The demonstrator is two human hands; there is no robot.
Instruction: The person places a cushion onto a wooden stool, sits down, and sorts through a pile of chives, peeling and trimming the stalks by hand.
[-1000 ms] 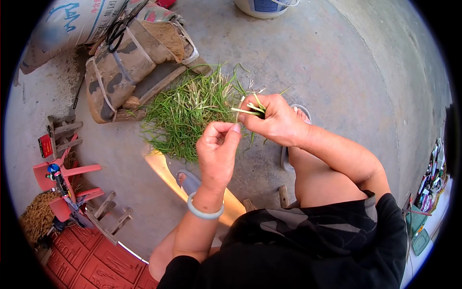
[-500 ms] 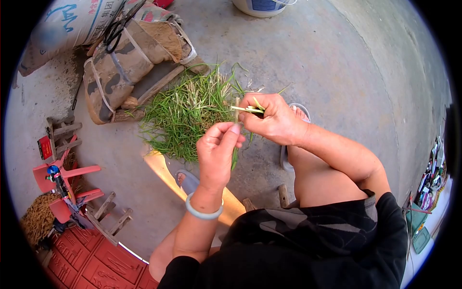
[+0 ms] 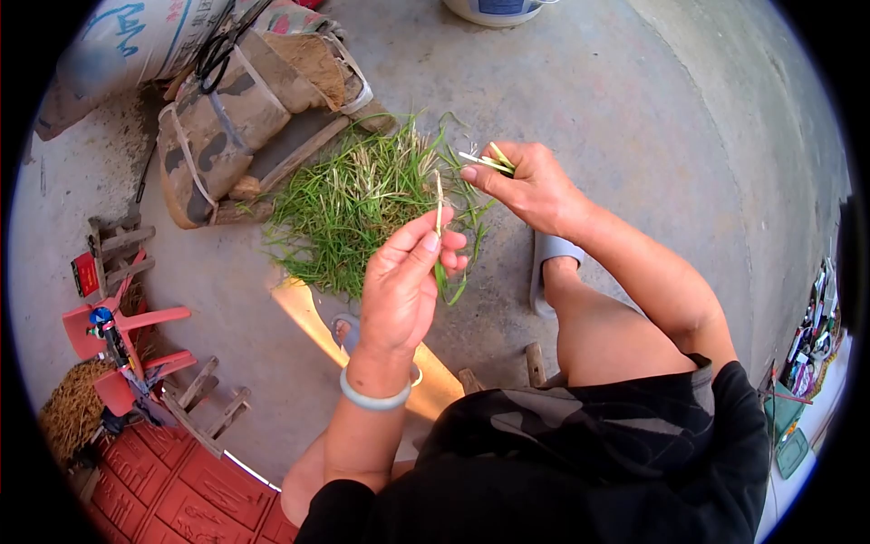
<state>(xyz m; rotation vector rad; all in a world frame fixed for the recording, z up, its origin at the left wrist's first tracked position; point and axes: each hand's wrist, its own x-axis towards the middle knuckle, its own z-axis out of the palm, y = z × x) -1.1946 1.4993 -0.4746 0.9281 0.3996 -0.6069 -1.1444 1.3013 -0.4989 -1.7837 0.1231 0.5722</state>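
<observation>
The left hand [image 3: 403,286] pinches a single green-and-pale stalk [image 3: 439,207] between thumb and forefinger, its other fingers loosely curled. The stalk's long axis runs almost straight up the view, away from the wearer: the pale, trimmed-looking end points forward, and green blades show below the fingers, trailing back toward the wearer and bending slightly right. In the view its pale end lies across the right edge of a heap of green stalks [image 3: 349,213] spread on the concrete floor [image 3: 634,109].

The right hand [image 3: 536,188] is closed around a small bunch of stalks [image 3: 492,163]. Their pale ends jut out past the thumb and forefinger toward the left and a little forward, fanned at slightly different angles, so they lie crosswise to the single stalk. The rest of the bunch is hidden in the palm.

Half a second ago the two hands were close together, fingertips almost meeting, and the stalk's upper part was beside the right fingers. Now a clear gap separates them: the right hand has shifted forward and to the right with its bunch, while the left hand has risen slightly, leaving the stalk's pale end exposed. The heap lies much as it did.
</observation>
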